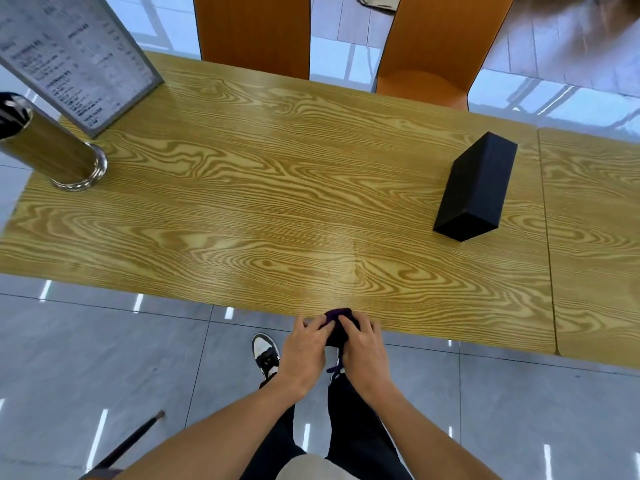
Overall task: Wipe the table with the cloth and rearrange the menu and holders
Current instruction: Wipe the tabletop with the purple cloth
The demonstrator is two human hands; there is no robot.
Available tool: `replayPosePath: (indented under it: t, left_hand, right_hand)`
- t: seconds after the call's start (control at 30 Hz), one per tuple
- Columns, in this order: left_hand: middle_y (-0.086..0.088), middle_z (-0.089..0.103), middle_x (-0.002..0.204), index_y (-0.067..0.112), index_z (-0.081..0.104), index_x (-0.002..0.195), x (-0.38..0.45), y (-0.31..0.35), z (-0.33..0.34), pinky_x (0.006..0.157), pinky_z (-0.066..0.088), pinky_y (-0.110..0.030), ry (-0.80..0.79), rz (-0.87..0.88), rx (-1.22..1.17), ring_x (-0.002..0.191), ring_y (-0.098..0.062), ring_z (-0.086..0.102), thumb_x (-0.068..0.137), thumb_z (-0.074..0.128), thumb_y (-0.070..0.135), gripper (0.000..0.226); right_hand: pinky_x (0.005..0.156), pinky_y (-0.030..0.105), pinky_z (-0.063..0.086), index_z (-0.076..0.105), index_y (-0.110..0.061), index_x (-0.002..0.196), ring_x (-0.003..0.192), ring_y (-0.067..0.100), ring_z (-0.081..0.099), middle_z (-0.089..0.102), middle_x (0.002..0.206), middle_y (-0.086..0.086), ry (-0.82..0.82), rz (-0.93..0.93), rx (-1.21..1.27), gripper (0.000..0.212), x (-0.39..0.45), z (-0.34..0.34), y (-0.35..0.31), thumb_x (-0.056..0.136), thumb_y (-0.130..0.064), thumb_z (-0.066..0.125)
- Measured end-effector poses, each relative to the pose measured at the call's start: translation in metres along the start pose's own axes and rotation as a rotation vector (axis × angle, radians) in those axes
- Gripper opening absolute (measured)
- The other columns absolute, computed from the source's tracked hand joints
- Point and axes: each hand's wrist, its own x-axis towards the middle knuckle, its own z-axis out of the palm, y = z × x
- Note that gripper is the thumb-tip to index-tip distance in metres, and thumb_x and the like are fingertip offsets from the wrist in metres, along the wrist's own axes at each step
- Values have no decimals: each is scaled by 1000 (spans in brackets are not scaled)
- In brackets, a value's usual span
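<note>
A small dark purple cloth (336, 322) is bunched at the near edge of the wooden table (277, 188). My left hand (306, 348) and my right hand (362, 344) both grip it from either side, with a strand hanging below. A framed menu (76, 60) stands at the table's far left corner. In front of the menu stands a metal cylinder holder (55, 150). A black box holder (476, 187) stands on the right part of the table.
Two orange chairs (254, 32) (440, 46) are pushed in at the far side. A second table (595, 237) adjoins on the right. Grey tiled floor (104, 358) lies below, with a dark stick (135, 441) at lower left and my shoe (265, 353) near the table's edge.
</note>
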Motion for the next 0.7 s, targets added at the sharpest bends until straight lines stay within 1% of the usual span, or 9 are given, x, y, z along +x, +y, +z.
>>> replayPosePath:
  t: [0.07,0.1,0.2,0.3,0.37,0.43,0.5,0.6,0.7]
  left_hand:
    - [16,53,136,32,48,142,-5,-3,-1,67,39,-23,-16,19,-7,108,-21,43,94,51,4,57]
    - [15,53,136,32,49,142,-6,-5,-3,68,40,-24,-20,31,-12,110,-21,44,95,49,6,54]
    - [12,57,133,31,53,138,0,-8,-13,71,50,-29,12,56,-13,113,-19,46,96,50,14,46]
    - [9,63,125,29,59,133,27,-4,-33,70,55,-34,99,72,-25,109,-21,50,94,56,15,41]
    - [6,66,121,27,62,130,53,0,-50,69,57,-38,177,88,-27,105,-23,54,94,58,14,39]
    - [2,66,121,24,63,130,79,3,-68,70,58,-42,234,116,-42,106,-25,56,94,57,12,37]
    - [-2,62,127,21,59,134,101,5,-79,77,57,-43,234,135,-66,111,-29,54,95,55,10,40]
    - [-7,56,136,16,53,140,127,5,-77,92,50,-45,157,148,-95,118,-32,50,92,56,4,50]
    - [-6,49,147,15,48,145,138,3,-66,109,39,-38,116,140,-60,130,-30,44,91,59,2,56]
  right_hand:
    - [90,37,54,63,-13,132,119,30,47,56,137,6,0,11,38,60,-4,1,-1,76,11,62]
    - [89,37,54,64,-13,129,118,30,48,56,135,6,1,19,54,57,-5,-1,-3,78,10,59]
    - [84,38,54,69,-13,123,114,31,50,60,129,7,49,2,70,49,6,-16,-7,79,7,58]
    - [90,44,53,70,-9,121,112,34,51,61,124,13,127,-44,49,46,38,-41,-9,79,6,60]
    - [93,44,51,68,-8,124,116,35,49,60,125,14,164,-52,47,45,67,-60,-11,82,5,58]
    - [93,46,50,67,-9,127,116,36,49,60,126,16,198,-67,43,47,96,-75,-9,84,4,56]
    - [95,46,49,64,-9,131,117,37,48,58,130,16,204,-77,33,47,121,-84,-6,87,3,55]
    - [101,42,45,56,-11,141,126,35,43,51,141,14,160,-57,-2,50,142,-84,9,91,0,54]
    - [105,44,43,43,-17,151,136,34,34,38,155,8,45,-26,-30,59,143,-77,28,95,-3,51]
